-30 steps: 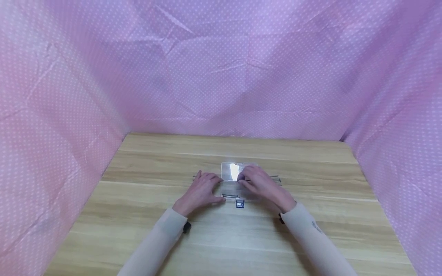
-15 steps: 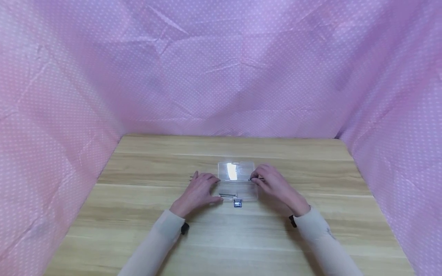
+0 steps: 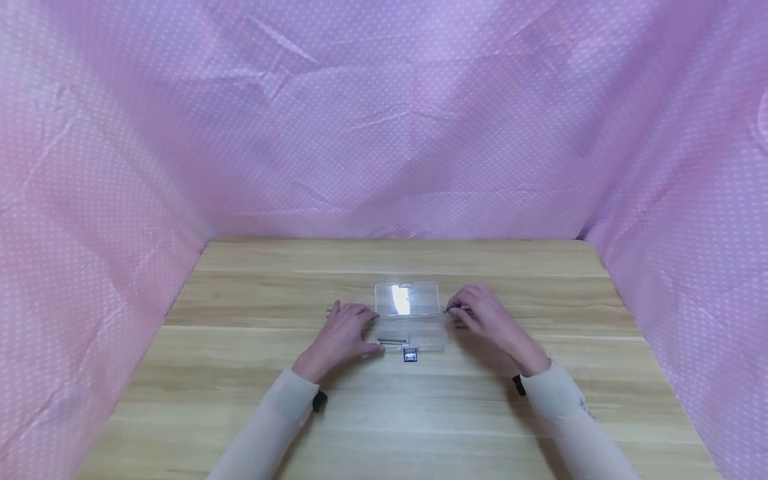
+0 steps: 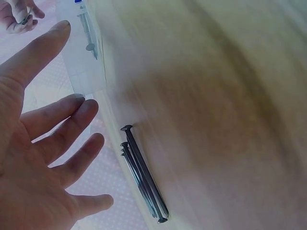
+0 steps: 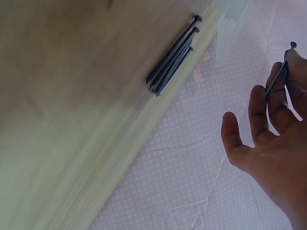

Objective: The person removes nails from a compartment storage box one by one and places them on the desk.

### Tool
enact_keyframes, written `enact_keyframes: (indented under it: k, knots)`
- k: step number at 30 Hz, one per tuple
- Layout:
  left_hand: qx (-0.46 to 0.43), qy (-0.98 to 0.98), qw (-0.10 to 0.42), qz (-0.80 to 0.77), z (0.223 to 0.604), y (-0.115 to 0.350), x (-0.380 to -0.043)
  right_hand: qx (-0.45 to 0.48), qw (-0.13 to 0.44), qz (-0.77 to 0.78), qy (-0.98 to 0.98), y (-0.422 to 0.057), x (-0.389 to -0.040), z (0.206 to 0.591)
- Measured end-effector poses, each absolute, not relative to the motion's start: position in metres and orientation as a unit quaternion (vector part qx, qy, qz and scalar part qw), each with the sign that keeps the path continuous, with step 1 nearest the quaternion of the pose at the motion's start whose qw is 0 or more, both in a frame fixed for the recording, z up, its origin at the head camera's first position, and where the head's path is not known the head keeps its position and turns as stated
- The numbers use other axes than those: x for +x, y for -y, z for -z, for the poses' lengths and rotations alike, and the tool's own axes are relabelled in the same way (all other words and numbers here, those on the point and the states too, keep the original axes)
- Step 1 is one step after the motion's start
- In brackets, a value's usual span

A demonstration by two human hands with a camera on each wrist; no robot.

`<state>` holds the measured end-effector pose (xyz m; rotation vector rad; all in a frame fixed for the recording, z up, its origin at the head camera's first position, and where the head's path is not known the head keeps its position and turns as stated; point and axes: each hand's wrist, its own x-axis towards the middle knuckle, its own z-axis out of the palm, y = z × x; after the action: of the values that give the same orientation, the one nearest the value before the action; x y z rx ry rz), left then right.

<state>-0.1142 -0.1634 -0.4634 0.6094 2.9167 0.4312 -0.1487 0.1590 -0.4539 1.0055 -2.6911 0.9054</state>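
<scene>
A clear plastic box (image 3: 414,331) lies on the table, its lid (image 3: 423,298) folded back. Inside the front left of the box are nails (image 3: 393,342). My left hand (image 3: 342,333) spans the box's left side, with thumb and index fingertip at its corners and the other fingers loosely spread. Just right of the box, my right hand (image 3: 487,320) pinches a single dark nail (image 5: 276,79) between thumb and fingers. More loose nails (image 5: 172,57) lie on the table beneath the right hand. Another bundle of nails (image 4: 144,175) lies beside the left hand.
The wooden table (image 3: 384,420) carries all of this. Pink dotted cloth (image 3: 384,133) hangs behind it and on both sides. A small dark blue clasp (image 3: 411,355) sticks out at the box's front edge.
My right hand has moved from over the box's right half to beyond its right side, with the nail in its fingers. The left hand has stayed at the box's left side.
</scene>
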Motion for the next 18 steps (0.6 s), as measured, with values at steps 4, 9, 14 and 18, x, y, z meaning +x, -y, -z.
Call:
enact_keyframes:
  k: [4, 9, 14, 18]
  knots:
    - [0.201, -0.967, 0.065, -0.145, 0.463, 0.164, -0.113, 0.327, 0.062, -0.297, 0.895, -0.164, -0.154, 0.455]
    - [0.201, -0.967, 0.064, -0.142, 0.461, 0.164, -0.113, 0.313, 0.055, -0.292, 0.902, -0.170, -0.161, 0.460]
    - [0.206, -0.966, 0.062, -0.140, 0.462, 0.164, -0.113, 0.298, 0.036, -0.291, 0.909, -0.177, -0.169, 0.463]
    - [0.203, -0.967, 0.067, -0.139, 0.461, 0.164, -0.114, 0.289, 0.015, -0.281, 0.915, -0.178, -0.175, 0.461]
